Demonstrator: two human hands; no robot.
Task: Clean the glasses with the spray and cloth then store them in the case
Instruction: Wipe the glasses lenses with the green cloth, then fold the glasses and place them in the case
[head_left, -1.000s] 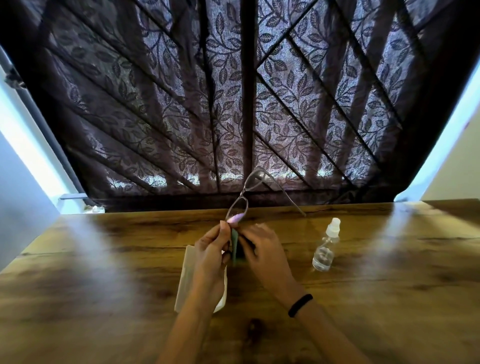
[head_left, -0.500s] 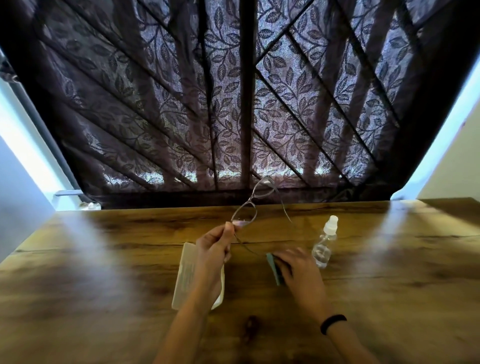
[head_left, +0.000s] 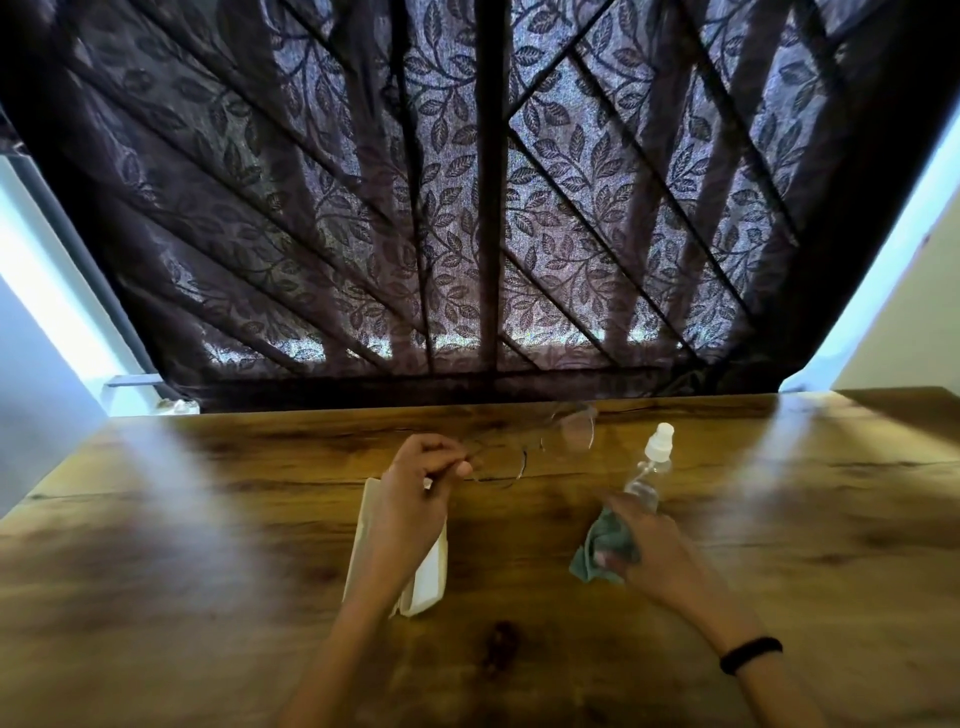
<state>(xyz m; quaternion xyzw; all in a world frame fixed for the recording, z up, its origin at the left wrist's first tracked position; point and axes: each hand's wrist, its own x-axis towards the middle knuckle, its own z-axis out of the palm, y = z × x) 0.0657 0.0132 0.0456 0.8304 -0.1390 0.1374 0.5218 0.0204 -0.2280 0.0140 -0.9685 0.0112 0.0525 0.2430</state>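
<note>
Left hand (head_left: 415, 493) pinches glasses (head_left: 540, 452) over a wooden table (head_left: 208, 519); right hand (head_left: 649, 551) grips a cloth (head_left: 597, 551) beside the spray (head_left: 652, 467).

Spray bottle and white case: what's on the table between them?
In the head view, the right hand with the green cloth sits between the spray bottle and case; otherwise bare wood.

Wooden table (head_left: 208, 545) before me. White case (head_left: 428, 577) lying near centre-left; clear spray bottle (head_left: 649, 475) upright right of it.
</note>
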